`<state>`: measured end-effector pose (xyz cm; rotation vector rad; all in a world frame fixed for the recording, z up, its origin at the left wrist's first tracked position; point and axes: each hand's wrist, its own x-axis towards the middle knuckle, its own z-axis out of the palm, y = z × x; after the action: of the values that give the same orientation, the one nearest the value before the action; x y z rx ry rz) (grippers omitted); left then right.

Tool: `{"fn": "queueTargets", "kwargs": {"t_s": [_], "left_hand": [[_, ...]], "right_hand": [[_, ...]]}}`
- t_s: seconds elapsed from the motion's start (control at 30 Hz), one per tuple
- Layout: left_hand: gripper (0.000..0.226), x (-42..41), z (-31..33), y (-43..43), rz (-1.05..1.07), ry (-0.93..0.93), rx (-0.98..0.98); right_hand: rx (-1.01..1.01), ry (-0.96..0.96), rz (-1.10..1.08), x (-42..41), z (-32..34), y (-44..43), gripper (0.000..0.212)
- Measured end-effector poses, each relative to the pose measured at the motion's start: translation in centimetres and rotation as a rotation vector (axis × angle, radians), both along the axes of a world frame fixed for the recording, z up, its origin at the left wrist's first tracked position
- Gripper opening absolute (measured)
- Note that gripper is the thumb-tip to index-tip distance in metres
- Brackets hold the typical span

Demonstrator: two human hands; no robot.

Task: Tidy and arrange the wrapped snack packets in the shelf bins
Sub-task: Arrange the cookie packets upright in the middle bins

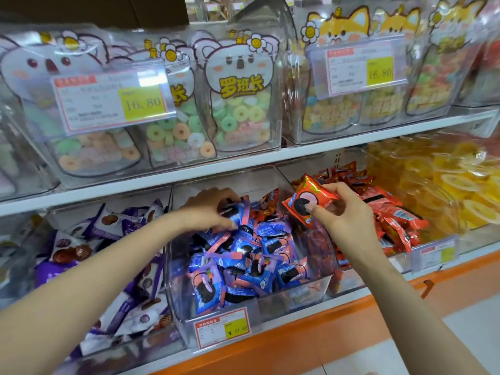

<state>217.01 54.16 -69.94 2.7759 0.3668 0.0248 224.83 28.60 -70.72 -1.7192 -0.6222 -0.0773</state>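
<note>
The middle clear bin (pixel 297 296) on the lower shelf holds several blue and pink cookie packets (pixel 243 255). My left hand (pixel 208 209) reaches into its back and grips a blue packet (pixel 236 211) there. My right hand (pixel 343 212) holds a red cookie packet (pixel 308 200) between thumb and fingers, lifted above the gap between the middle bin and the bin to its right. That right bin (pixel 349 285) is filled with several red packets (pixel 392 212). A few red packets (pixel 267 205) lie among the blue ones at the back of the middle bin.
A bin of purple and white packets (pixel 113 239) stands to the left. Yellow jelly cups (pixel 446 182) fill the bin at far right. Bags of ring candy (pixel 238 90) and fox-print bags (pixel 349 71) sit on the upper shelf (pixel 297 155). An orange ledge (pixel 324 328) runs below.
</note>
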Motion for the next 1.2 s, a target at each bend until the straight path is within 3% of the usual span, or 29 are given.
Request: {"fn": "queueTargets", "kwargs": {"t_s": [0.07,0.13,0.2,0.27,0.47,0.6,0.8,0.87,1.07,1.2], "left_hand": [[0.061,-1.8,0.5,0.3,-0.014,0.136,-0.055],[0.068,-2.4,0.9,0.2,0.042,0.057,-0.142],[0.047,-1.4,0.5,0.1,0.121,-0.126,-0.159],[0.031,0.6,-0.3,-0.2,0.137,-0.186,-0.09],[0.059,6.7,-2.9,-1.0,0.027,0.075,0.204],[0.075,8.2,-3.4,-0.5,0.057,0.203,0.266],[0.07,7.9,-3.0,-1.3,-0.057,0.029,0.203],[0.071,7.8,-2.8,-1.7,-0.148,0.075,0.16],[0.057,8.7,-2.7,-2.2,-0.267,0.28,0.391],[0.044,8.1,-2.5,-2.2,-0.225,0.143,0.214]], "right_hand": [[0.018,0.0,-0.012,0.0,0.0,0.5,0.018],[0.032,0.005,-0.02,-0.1,0.1,0.8,0.017],[0.04,0.017,-0.026,-0.2,0.1,1.0,0.017],[0.031,0.021,-0.032,-0.2,0.1,1.1,0.018],[-0.004,0.012,-0.062,-0.2,0.0,0.4,0.016],[-0.009,0.004,-0.057,-0.2,0.2,0.2,0.016],[-0.007,0.012,-0.046,-0.2,0.2,0.3,0.016],[-0.005,0.016,-0.045,-0.1,0.2,0.3,0.016],[0.001,0.036,-0.049,0.0,0.1,0.2,0.017],[-0.001,0.027,-0.053,0.1,0.0,0.1,0.018]]}}
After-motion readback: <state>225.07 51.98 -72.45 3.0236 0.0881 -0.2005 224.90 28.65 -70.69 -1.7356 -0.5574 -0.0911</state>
